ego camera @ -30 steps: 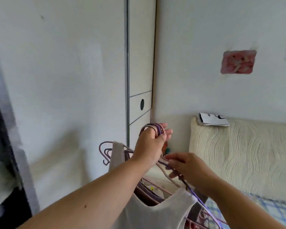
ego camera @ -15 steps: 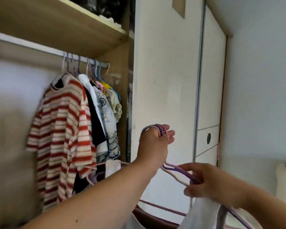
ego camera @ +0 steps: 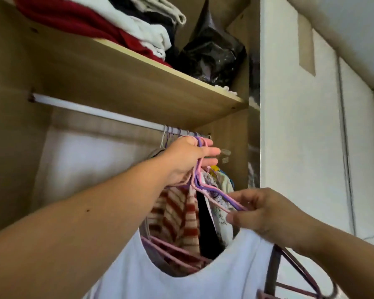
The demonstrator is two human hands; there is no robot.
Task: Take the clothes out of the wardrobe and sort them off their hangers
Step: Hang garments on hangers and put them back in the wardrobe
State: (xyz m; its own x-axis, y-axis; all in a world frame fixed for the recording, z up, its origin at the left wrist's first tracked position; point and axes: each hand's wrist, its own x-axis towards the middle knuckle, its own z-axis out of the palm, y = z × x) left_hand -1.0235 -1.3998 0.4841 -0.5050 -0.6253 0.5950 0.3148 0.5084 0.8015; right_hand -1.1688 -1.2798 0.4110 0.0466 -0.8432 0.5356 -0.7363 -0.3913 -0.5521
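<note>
Up near the rail (ego camera: 95,108) now — I just turned to it. My left hand (ego camera: 186,160) grips the hangers (ego camera: 220,194) by their hooks, my right hand (ego camera: 266,214) pinches one; the white top (ego camera: 203,281) dangles below. More clothes (ego camera: 173,212) wait.

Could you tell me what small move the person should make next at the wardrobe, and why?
Probably reach the left hand on to the next hook on the rail and lift it off: that hand, holding the bundled hangers, is beside the rail, where the striped top hangs.
</note>
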